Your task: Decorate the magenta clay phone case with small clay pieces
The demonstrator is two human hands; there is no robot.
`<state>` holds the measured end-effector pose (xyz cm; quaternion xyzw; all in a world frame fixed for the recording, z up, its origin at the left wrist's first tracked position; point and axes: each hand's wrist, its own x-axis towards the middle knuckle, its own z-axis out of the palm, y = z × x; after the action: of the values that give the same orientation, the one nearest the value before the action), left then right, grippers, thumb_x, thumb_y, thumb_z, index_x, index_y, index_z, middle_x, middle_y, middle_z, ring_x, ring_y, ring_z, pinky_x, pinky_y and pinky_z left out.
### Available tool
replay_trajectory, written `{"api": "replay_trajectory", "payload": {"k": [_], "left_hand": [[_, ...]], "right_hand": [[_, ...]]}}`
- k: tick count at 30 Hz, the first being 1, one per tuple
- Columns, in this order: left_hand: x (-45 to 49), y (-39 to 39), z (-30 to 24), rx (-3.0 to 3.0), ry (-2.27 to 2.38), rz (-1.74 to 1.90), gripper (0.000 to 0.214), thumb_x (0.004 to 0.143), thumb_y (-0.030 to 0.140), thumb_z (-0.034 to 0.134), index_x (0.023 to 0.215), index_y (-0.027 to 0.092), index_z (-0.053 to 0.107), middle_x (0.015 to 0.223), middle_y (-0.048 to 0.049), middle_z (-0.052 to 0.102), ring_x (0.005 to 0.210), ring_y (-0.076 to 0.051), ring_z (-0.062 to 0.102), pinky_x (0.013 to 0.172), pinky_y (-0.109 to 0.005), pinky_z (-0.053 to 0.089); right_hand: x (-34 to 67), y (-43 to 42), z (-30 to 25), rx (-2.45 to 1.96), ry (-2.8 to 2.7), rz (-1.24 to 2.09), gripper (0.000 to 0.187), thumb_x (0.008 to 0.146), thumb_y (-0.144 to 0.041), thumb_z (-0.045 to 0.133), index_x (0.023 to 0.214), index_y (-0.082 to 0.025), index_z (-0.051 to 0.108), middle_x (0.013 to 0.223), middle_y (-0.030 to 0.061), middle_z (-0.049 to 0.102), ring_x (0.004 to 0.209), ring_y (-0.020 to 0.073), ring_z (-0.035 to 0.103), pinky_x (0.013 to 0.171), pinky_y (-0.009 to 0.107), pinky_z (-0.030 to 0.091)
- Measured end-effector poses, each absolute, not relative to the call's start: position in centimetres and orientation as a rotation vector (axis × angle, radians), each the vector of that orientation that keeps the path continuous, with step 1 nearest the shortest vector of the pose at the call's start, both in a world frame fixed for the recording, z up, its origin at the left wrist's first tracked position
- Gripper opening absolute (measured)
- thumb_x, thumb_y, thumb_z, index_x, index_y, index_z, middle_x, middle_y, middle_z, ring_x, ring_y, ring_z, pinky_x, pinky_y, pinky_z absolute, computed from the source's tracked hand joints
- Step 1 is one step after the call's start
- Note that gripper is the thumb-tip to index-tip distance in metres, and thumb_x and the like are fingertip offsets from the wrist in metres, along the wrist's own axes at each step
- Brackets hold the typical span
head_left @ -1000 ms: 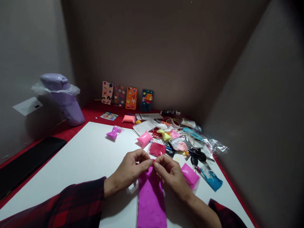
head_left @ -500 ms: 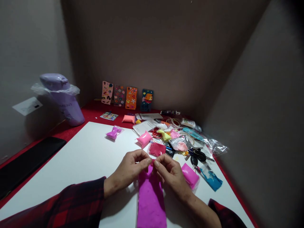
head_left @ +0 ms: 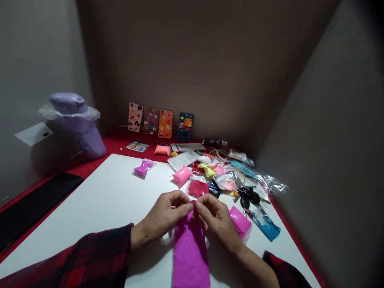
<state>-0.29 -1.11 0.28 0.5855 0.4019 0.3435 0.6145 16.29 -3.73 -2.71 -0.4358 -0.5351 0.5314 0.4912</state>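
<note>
A long flat slab of magenta clay [head_left: 191,252] lies on the white board [head_left: 111,200] in front of me. My left hand [head_left: 163,218] and my right hand [head_left: 214,218] meet at the slab's far end, thumbs and forefingers pinching its edge. A pink clay packet [head_left: 240,221] lies just right of my right hand. A dark pink packet [head_left: 198,188] sits just beyond my fingertips.
Several clay packets, plastic bags, scissors [head_left: 249,197] and a blue packet [head_left: 267,227] crowd the board's right side. A purple packet [head_left: 144,167] lies farther back. Decorated phone cases [head_left: 160,122] lean on the back wall. A lilac wrapped container [head_left: 79,124] and a black pad [head_left: 33,206] are at left.
Hardly anything differs; my fingertips shifted slightly at the far edge of the magenta slab.
</note>
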Motion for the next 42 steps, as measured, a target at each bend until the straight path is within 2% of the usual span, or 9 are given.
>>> {"api": "replay_trajectory", "payload": {"k": [9, 13, 26, 32, 36, 42], "left_hand": [[-0.29, -1.29, 0.34, 1.423, 0.968, 0.783, 0.018, 0.075, 0.031, 0.063, 0.071, 0.014, 0.057, 0.064, 0.0014, 0.055, 0.055, -0.010, 0.049, 0.049, -0.021, 0.037], [-0.32, -1.37, 0.59, 1.446, 0.986, 0.784, 0.019, 0.075, 0.032, 0.062, 0.070, 0.014, 0.057, 0.063, 0.0018, 0.054, 0.053, -0.010, 0.048, 0.046, -0.020, 0.035], [-0.42, -1.42, 0.69, 1.484, 0.971, 0.842, 0.018, 0.078, 0.029, 0.061, 0.070, 0.014, 0.056, 0.060, 0.0041, 0.051, 0.050, -0.008, 0.044, 0.046, -0.020, 0.035], [-0.55, -1.51, 0.59, 1.613, 0.971, 0.919, 0.018, 0.082, 0.024, 0.056, 0.092, 0.014, 0.066, 0.076, -0.0030, 0.064, 0.068, -0.014, 0.055, 0.060, -0.025, 0.042], [-0.57, -1.53, 0.18, 1.769, 0.962, 0.981, 0.020, 0.081, 0.019, 0.054, 0.092, 0.014, 0.071, 0.081, -0.0065, 0.067, 0.071, -0.016, 0.057, 0.063, -0.027, 0.043], [-0.57, -1.56, 0.31, 1.820, 0.985, 1.004, 0.021, 0.081, 0.017, 0.054, 0.093, 0.016, 0.072, 0.078, -0.0057, 0.066, 0.067, -0.015, 0.056, 0.061, -0.026, 0.043]], "right_hand": [[16.25, -3.88, -2.07, -1.064, -1.344, 1.267, 0.020, 0.086, -0.034, 0.061, 0.082, -0.015, 0.058, 0.072, 0.0002, 0.055, 0.065, 0.0115, 0.050, 0.058, 0.022, 0.040], [16.26, -3.90, -2.07, -1.082, -1.360, 1.249, 0.021, 0.086, -0.034, 0.060, 0.076, -0.016, 0.056, 0.068, -0.0011, 0.053, 0.062, 0.0113, 0.048, 0.057, 0.022, 0.038], [16.24, -3.93, -2.30, -1.081, -1.353, 1.324, 0.024, 0.087, -0.038, 0.060, 0.077, -0.016, 0.055, 0.066, -0.0026, 0.051, 0.059, 0.0097, 0.047, 0.055, 0.021, 0.037], [16.28, -3.88, -2.42, -1.082, -1.322, 1.329, 0.026, 0.086, -0.039, 0.060, 0.076, -0.016, 0.054, 0.065, -0.0027, 0.052, 0.058, 0.0099, 0.046, 0.053, 0.021, 0.036], [16.31, -3.89, -2.34, -1.078, -1.329, 1.325, 0.026, 0.086, -0.039, 0.060, 0.076, -0.016, 0.055, 0.064, -0.0023, 0.051, 0.055, 0.0089, 0.044, 0.049, 0.020, 0.033], [16.35, -3.88, -2.34, -1.055, -1.289, 1.354, 0.026, 0.086, -0.039, 0.061, 0.075, -0.016, 0.054, 0.063, -0.0024, 0.052, 0.054, 0.0089, 0.045, 0.049, 0.020, 0.033]]}}
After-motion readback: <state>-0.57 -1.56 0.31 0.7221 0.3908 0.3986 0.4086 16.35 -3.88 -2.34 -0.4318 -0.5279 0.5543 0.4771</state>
